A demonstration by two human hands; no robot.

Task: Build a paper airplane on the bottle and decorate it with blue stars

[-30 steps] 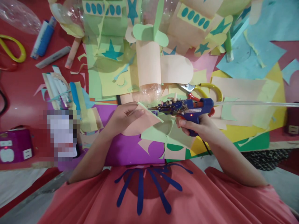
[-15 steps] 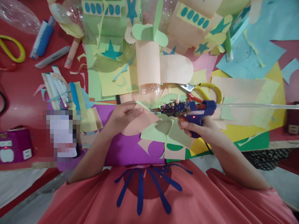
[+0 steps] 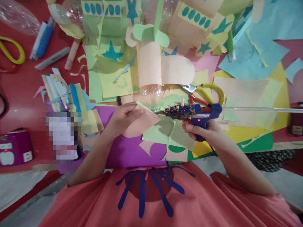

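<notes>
My left hand [image 3: 127, 116] pinches a peach paper piece [image 3: 139, 126] with a rounded lower edge and a folded-looking pale strip along its top. In my right hand [image 3: 201, 129] is a blue hot glue gun [image 3: 201, 116], its red light lit and paper scraps stuck around its barrel. The nozzle points left, at the right end of the paper's top edge. A long clear glue stick [image 3: 258, 109] juts out of the gun's back. Just beyond my hands lies a clear plastic bottle [image 3: 151, 91] wrapped in peach paper [image 3: 149, 64], with green paper fins [image 3: 151, 34] at its far end.
Yellow-and-red scissors [image 3: 213, 91] lie right behind the glue gun. Loose paper covers much of the red table [image 3: 21, 91]. Markers [image 3: 44, 39] and a purple box with sockets [image 3: 15, 148] are on the left, near a blurred-out phone-like object [image 3: 62, 135].
The glue gun has shifted slightly right, its nozzle drawing along the paper's edge. My left hand and the paper have hardly moved.
</notes>
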